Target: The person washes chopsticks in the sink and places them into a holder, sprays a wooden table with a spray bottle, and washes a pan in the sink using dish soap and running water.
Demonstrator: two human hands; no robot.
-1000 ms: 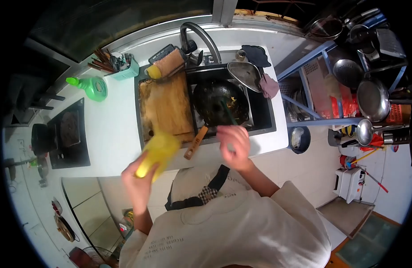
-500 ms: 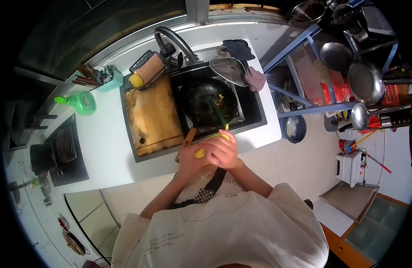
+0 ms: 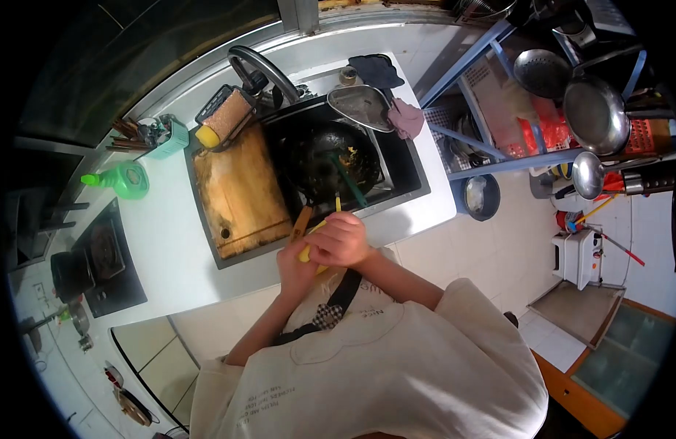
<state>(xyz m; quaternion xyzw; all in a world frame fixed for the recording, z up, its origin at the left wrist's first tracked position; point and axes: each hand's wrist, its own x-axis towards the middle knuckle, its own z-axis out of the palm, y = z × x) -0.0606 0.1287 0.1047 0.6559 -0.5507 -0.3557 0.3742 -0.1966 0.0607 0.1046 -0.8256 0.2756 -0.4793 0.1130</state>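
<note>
Both of my hands are together at the front edge of the sink. My right hand (image 3: 343,238) is closed around a slim yellow thing (image 3: 321,225), whose kind I cannot make out; a thin yellow tip sticks out above the fingers. My left hand (image 3: 297,265) is curled against the right one, at the yellow thing's lower end, its fingers partly hidden. Beside it rises a wooden handle (image 3: 301,222). In the sink sits a dark wok (image 3: 319,168) with food scraps inside, and a green-handled tool (image 3: 349,179) lies across it.
A wooden cutting board (image 3: 239,190) covers the sink's left part. Around the sink are a faucet (image 3: 268,69), a sponge rack (image 3: 228,113), a glass lid (image 3: 360,106) and a mauve cloth (image 3: 406,118). A green spray bottle (image 3: 125,179) stands left; pans (image 3: 595,113) hang right.
The head view has shifted slightly, so the surroundings sit a little further left. My hands, still together with the yellow thing, have moved slightly left relative to the wok.
</note>
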